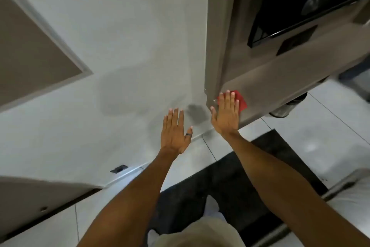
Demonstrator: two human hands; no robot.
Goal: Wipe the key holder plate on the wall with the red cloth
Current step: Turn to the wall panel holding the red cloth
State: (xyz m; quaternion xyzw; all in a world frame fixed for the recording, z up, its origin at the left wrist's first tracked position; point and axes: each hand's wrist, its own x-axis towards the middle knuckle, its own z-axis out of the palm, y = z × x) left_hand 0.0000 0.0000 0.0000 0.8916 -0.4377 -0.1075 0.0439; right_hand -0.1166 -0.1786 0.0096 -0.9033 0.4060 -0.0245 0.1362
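My right hand (226, 115) lies flat, fingers together, and presses the red cloth (241, 102) against the lower corner of a taupe wall panel (260, 70). Only the cloth's far edge shows past my fingers. A small dark rectangular plate (296, 40), which may be the key holder plate, sits higher on that panel, well away from the cloth. My left hand (175, 130), wearing a dark ring on the thumb, is spread open over the white wall (120, 36) just left of the panel's edge and holds nothing.
A black framed screen (300, 0) hangs above the dark plate. A taupe framed panel (30, 50) is on the wall at left. Below are pale floor tiles, a dark rug (230, 186), a black socket (118, 168) and a metal bin (280, 110).
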